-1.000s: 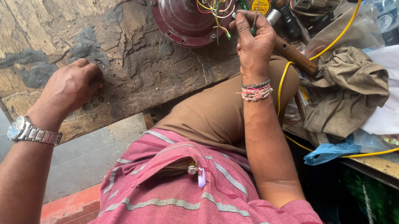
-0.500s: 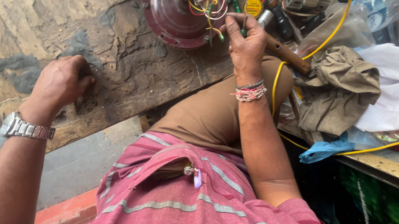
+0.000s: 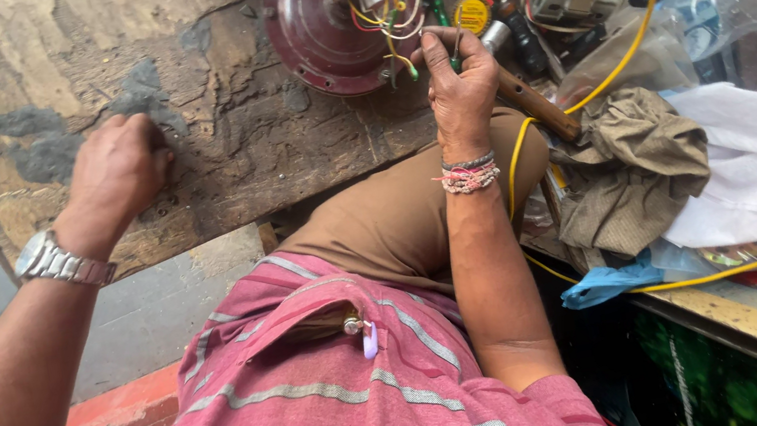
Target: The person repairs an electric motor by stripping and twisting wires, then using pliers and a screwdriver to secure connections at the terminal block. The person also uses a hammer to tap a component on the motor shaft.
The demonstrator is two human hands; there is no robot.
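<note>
Both hands are at work, 2 in all and well apart. Left hand, at 10 o'clock, rests curled on the worn wooden board, clamped on nothing visible. Right hand, at 1 o'clock, pinches a thin green-tipped tool beside 1 maroon motor housing at 12 o'clock, its coloured wires spilling out. 1 wooden-handled hammer, 1 yellow cable and 1 khaki rag crowd 2 to 3 o'clock.

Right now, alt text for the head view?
A person's right hand pinches coloured wires on a dark red round motor housing lying on a worn wooden board. The left hand, with a wristwatch, presses the board.
</note>
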